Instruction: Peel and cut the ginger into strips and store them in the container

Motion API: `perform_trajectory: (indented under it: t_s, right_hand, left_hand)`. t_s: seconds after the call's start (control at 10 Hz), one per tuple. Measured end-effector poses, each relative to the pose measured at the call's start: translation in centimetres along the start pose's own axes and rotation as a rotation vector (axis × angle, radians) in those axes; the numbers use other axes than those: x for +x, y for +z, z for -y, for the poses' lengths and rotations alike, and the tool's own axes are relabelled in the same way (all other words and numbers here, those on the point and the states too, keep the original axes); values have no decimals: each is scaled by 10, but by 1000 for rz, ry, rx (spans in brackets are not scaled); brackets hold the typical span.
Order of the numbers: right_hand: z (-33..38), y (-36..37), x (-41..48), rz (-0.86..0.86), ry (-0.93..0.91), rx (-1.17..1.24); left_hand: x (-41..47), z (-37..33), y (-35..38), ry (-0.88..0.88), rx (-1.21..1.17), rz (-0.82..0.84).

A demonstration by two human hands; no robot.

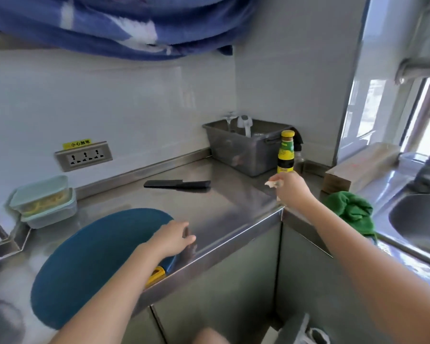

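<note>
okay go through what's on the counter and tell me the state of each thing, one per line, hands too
Stacked containers: lids on, yellowish strips inside.
Knife: lying flat on the counter, untouched.
Cutting board: bare, overhanging the counter edge.
Sauce bottle: upright, capped.
Grey bin: open-topped.
Green cloth: crumpled.
Left hand: resting at the board's edge, contents unclear.
Right hand: pinching a small pale scrap.

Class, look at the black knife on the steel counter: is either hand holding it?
No: the black knife lies alone on the steel counter, away from both the left hand and right hand.
</note>
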State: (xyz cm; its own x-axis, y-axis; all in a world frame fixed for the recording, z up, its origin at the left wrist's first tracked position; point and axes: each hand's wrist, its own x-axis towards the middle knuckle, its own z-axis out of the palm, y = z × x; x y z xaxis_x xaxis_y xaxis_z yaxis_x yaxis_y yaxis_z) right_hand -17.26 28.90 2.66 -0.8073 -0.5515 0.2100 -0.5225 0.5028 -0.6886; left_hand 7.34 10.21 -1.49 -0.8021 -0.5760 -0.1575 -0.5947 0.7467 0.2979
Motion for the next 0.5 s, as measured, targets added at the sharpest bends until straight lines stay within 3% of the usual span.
perform_trajectory:
  t_s: [0.2,0.4,0.5]
  right_hand:
    - [-52,-19,24,-174,186,-324]
    - [-81,-2,43,-99,316,-432]
    - [-61,4,49,-94,344,-435]
  left_hand:
    - [14,-6,-9,11,161,3]
    - [4,-3,-10,26,121,1]
    - [-1,7,-14,40,-16,30]
